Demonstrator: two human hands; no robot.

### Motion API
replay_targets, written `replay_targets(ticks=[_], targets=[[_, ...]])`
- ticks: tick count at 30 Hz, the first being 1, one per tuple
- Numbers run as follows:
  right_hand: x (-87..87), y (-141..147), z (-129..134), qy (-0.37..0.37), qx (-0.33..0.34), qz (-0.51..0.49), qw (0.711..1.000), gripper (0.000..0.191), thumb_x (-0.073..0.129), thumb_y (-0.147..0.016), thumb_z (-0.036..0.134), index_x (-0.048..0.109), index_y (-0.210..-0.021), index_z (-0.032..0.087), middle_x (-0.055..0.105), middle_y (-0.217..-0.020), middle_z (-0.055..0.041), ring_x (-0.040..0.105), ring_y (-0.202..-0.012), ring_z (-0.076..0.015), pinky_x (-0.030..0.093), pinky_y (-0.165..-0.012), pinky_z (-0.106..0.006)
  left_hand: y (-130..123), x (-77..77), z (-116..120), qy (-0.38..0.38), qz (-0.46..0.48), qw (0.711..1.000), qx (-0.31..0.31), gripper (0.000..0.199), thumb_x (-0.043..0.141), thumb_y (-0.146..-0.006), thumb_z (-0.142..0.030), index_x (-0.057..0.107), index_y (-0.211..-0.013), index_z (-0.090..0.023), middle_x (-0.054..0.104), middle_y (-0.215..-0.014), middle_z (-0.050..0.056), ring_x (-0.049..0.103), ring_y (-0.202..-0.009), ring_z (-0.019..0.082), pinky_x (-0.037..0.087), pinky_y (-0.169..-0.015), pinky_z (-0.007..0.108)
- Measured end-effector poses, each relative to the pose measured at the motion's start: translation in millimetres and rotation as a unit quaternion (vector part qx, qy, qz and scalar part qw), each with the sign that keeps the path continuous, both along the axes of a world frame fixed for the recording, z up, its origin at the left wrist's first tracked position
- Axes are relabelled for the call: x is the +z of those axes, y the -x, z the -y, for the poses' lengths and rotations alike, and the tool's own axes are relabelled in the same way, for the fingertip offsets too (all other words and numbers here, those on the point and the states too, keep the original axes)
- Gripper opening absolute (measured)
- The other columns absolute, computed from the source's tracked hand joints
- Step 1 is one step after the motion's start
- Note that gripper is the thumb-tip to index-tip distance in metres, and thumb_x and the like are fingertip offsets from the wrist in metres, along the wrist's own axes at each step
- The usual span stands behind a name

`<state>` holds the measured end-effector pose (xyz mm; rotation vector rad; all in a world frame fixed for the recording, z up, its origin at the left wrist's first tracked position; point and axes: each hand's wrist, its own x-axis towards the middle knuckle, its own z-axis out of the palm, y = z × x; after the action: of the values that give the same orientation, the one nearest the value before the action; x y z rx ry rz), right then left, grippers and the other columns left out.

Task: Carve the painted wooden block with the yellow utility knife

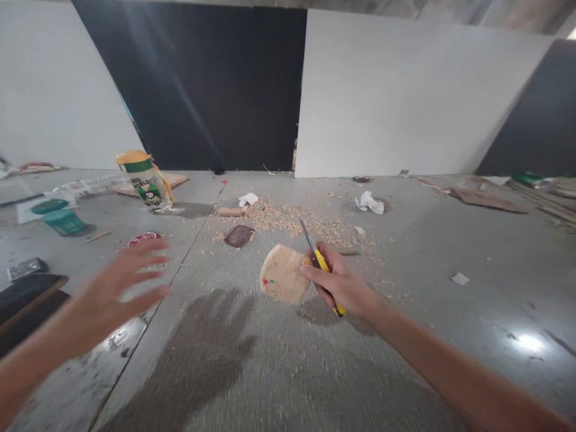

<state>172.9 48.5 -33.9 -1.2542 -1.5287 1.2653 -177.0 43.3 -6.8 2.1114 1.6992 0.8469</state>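
Observation:
In the head view, my right hand (335, 273) grips a yellow box cutter (321, 262) with its blade out, pointing up and away. The same hand also pinches a pale carved piece of wood (283, 273) by its right edge; small red and green marks show on its face. My left hand (121, 291) is raised at the left, slightly blurred, its fingers spread and nothing in them. Just beyond its fingertips lies a round red and white lid-like disc (144, 238). Wood shavings (288, 219) are scattered over the floor past the wood piece.
A yellow-lidded bottle (146, 183) stands at the left near a teal container (65, 222). Dark blocks (31, 300) lie at the far left. Crumpled paper (369, 203), a brown patch (239, 236) and a short wooden stick (231, 212) surround the shavings. Boards (423, 90) line the back.

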Motion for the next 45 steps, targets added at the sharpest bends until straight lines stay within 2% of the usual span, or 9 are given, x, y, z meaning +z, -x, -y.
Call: replay_targets(ticks=[3, 7, 10, 15, 19, 27, 34, 39, 45], targets=[[1.8, 6, -11, 0.013, 0.031, -0.026, 0.999, 0.026, 0.055, -0.09, 0.041, 0.035, -0.087, 0.026, 0.035, -0.042, 0.016, 0.028, -0.029, -0.0055, 0.024, -0.033, -0.018, -67, -21.0, -32, 0.2, 0.29, 0.911, -0.213, 0.056, 0.064, -0.084, -0.038, 0.045, -0.136, -0.031, 0.039, -0.151, 0.009, 0.049, -0.127, 0.033, 0.051, -0.096, 0.044], [-5.0, 9, -34, 0.002, 0.033, -0.034, 0.999, 0.026, 0.053, -0.09, 0.046, 0.036, -0.089, 0.026, 0.034, -0.041, 0.0151, 0.031, -0.03, -0.0079, 0.029, -0.033, -0.02, -150, -43.2, -59, 0.304, 0.504, 0.749, -0.303, 0.073, 0.066, -0.076, -0.029, 0.037, -0.143, -0.029, 0.049, -0.141, 0.013, 0.05, -0.123, 0.036, 0.05, -0.092, 0.05], [-15.7, 5, -50, -0.031, -0.017, 0.011, 0.999, 0.025, 0.049, -0.092, 0.048, 0.039, -0.097, 0.026, 0.041, -0.05, 0.012, 0.035, -0.032, -0.0091, 0.029, -0.034, -0.022, -178, -56.3, -68, 0.314, 0.568, 0.695, -0.311, 0.076, 0.06, -0.072, -0.015, 0.038, -0.142, -0.032, 0.048, -0.142, 0.009, 0.044, -0.129, 0.034, 0.05, -0.093, 0.049], [-21.9, -7, -53, -0.114, -0.077, 0.128, 0.982, 0.028, 0.049, -0.094, 0.051, 0.047, -0.095, 0.023, 0.053, -0.077, 0.0018, 0.046, -0.055, -0.0109, 0.035, -0.049, -0.026, -173, -75.3, -78, 0.239, 0.511, 0.786, -0.254, 0.082, 0.054, -0.06, -0.005, 0.046, -0.136, -0.036, 0.05, -0.134, 0.001, 0.05, -0.117, 0.026, 0.047, -0.094, 0.04], [-16.5, -9, -42, -0.15, -0.013, 0.197, 0.969, 0.033, 0.037, -0.099, 0.052, 0.049, -0.091, 0.023, 0.048, -0.07, 0.003, 0.045, -0.058, -0.0128, 0.034, -0.053, -0.028, -163, -77.0, -82, 0.25, 0.425, 0.83, -0.261, 0.08, 0.052, -0.056, -0.009, 0.049, -0.132, -0.033, 0.054, -0.12, 0.002, 0.053, -0.096, 0.023, 0.045, -0.073, 0.033], [-18.8, -2, -28, -0.177, 0.07, 0.293, 0.937, 0.028, 0.039, -0.1, 0.045, 0.054, -0.104, 0.021, 0.062, -0.079, -0.0016, 0.054, -0.066, -0.0153, 0.032, -0.056, -0.028, -157, -79.2, -81, 0.235, 0.402, 0.831, -0.303, 0.072, 0.051, -0.058, -0.008, 0.045, -0.127, -0.028, 0.051, -0.116, 0.003, 0.048, -0.088, 0.017, 0.037, -0.063, 0.026], [-21.9, -2, -27, -0.158, 0.07, 0.287, 0.942, 0.035, 0.033, -0.101, 0.048, 0.053, -0.104, 0.02, 0.064, -0.084, -0.0042, 0.057, -0.073, -0.0179, 0.037, -0.062, -0.03, -153, -75.9, -77, 0.238, 0.262, 0.871, -0.342, 0.088, 0.059, -0.066, -0.013, 0.018, -0.141, -0.03, 0.043, -0.098, 0.002, 0.042, -0.072, 0.012, 0.037, -0.055, 0.023], [-22.0, -6, -29, -0.15, 0.094, 0.265, 0.948, 0.035, 0.035, -0.101, 0.048, 0.055, -0.108, 0.02, 0.065, -0.097, -0.0064, 0.058, -0.082, -0.019, 0.039, -0.068, -0.031, -157, -76.7, -75, 0.168, 0.226, 0.904, -0.323, 0.067, 0.062, -0.067, -0.013, 0.03, -0.125, -0.022, 0.042, -0.093, 0.001, 0.043, -0.076, 0.013, 0.04, -0.062, 0.025], [-3.1, -11, -24, -0.144, 0.18, 0.308, 0.923, 0.024, 0.043, -0.099, 0.04, 0.056, -0.089, 0.021, 0.059, -0.074, 0.0015, 0.047, -0.062, -0.0126, 0.033, -0.058, -0.027, -159, -75.3, -76, 0.169, 0.252, 0.89, -0.339, 0.057, 0.062, -0.065, -0.01, 0.035, -0.114, -0.021, 0.045, -0.097, 0.001, 0.044, -0.074, 0.011, 0.039, -0.063, 0.025]])
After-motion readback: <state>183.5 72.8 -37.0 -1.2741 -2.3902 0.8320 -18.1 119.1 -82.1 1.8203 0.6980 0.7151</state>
